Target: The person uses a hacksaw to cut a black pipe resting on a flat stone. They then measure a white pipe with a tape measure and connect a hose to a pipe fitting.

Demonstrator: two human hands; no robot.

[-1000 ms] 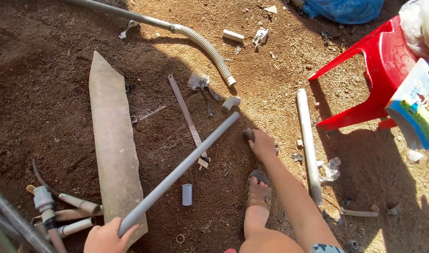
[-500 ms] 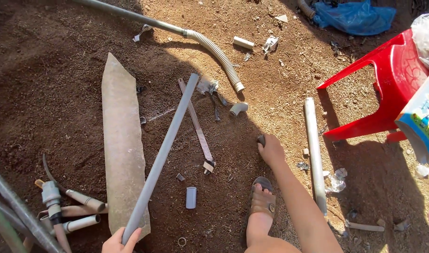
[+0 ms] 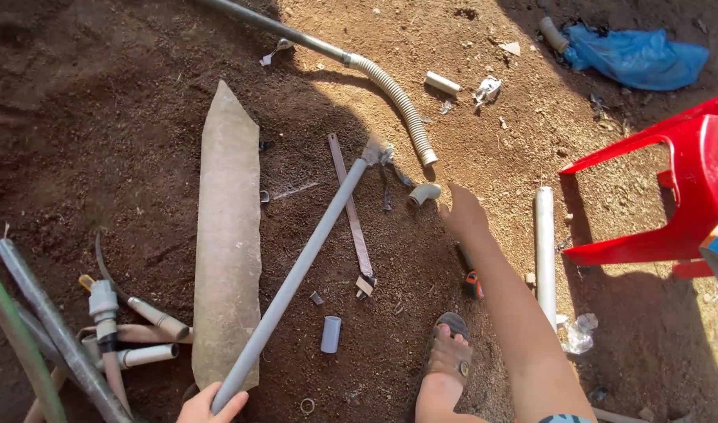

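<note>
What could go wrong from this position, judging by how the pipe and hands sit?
The left hand grips the long grey pipe only at its end, so the far tip may swing into the pliers. The right hand reaches toward the white elbow fitting; the sandalled foot sits near loose scraps and might slip.

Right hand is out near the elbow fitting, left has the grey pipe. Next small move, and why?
Probably reach the right hand a little further left and close its fingers on the white elbow fitting. The hand hovers just beside it, open and empty, while the left hand grips the near end of the long grey pipe, whose far end lies close by.
</note>
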